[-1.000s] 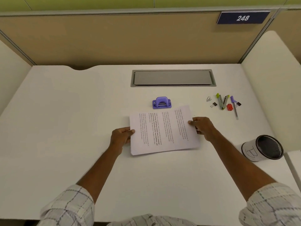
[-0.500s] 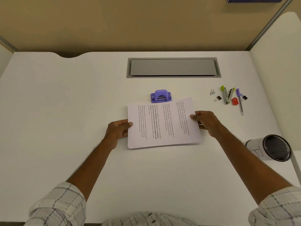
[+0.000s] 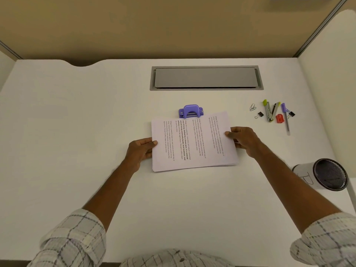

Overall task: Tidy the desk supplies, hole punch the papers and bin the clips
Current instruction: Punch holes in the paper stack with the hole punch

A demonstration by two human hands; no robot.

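Since the earlier frame, the stack of printed papers (image 3: 193, 141) had slid forward on the white desk (image 3: 77, 132) until its far edge met the purple hole punch (image 3: 190, 111). Left hand (image 3: 139, 151) and right hand (image 3: 243, 140) pinched its side edges. Squaring the sheets and seating them fully in the slot would likely give aligned holes.

1. The desk (image 3: 77, 132) had a smooth, matt white surface.
2. The papers (image 3: 194, 143), pinched between thumb and fingers at both side edges, were matt printed sheets.
3. The hole punch (image 3: 190, 111), just beyond the fingertips, looked like glossy purple plastic.
4. The bin (image 3: 325, 175) was dark mesh.
5. The sleeves (image 3: 73, 239) were checked cloth.
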